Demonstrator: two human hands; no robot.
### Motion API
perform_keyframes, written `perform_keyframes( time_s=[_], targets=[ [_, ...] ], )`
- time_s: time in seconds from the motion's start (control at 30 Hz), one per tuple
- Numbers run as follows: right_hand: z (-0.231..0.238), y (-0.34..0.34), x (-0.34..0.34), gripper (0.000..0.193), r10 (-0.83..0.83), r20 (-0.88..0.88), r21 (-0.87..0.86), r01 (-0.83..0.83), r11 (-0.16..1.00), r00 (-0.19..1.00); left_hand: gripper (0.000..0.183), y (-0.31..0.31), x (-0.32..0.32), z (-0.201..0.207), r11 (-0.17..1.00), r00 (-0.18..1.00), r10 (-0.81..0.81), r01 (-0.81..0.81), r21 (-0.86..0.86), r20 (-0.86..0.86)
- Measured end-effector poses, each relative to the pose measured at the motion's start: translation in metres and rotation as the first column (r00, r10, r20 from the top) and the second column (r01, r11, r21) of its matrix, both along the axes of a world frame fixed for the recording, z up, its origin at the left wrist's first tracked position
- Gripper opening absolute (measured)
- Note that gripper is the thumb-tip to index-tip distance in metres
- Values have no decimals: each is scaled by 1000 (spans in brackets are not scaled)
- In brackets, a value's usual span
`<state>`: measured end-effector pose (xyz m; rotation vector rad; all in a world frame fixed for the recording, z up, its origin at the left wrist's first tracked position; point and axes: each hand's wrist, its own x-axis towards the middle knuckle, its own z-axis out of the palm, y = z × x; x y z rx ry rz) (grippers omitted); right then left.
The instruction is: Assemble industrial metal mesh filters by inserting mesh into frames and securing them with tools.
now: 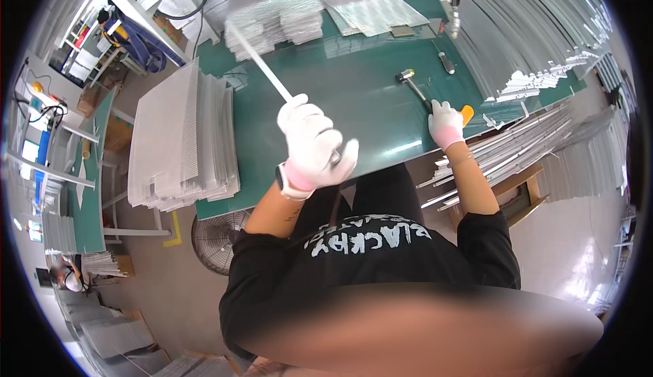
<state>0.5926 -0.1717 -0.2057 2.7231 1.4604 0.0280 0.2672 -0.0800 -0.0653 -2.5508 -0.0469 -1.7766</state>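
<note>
left hand (314, 147) gripping one metal strip (262, 64) | right hand (445, 124) gripping one hammer (415, 86)

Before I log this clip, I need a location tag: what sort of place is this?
Most likely a metal fabrication workshop. A green-topped workbench is ringed by stacks of perforated metal sheets and bundles of thin metal strips. The gloved right hand grips a mallet; the left hand holds one strip.

Both hands gloved: left hand (314, 147) and right hand (445, 124) in white knit gloves with pink cuffs. Pale smartwatch (289, 186) with white strap on left wrist. Thin band on right wrist. Black short-sleeved T-shirt (371, 258), white block lettering across chest. Forearms bare below sleeves
</note>
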Motion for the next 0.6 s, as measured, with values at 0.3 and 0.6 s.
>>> perform_keyframes(
  time_s=[0.3,0.6],
  targets=[
    [154,-78,-40,57,494,-828,467,-160,870,267,105,37,26,-22,996,997,15,-8,-85,80],
    [233,-105,-93,60,845,-64,278,-804,526,530,123,36,35,-13,993,1000,-14,15,-116,8]
  ],
)
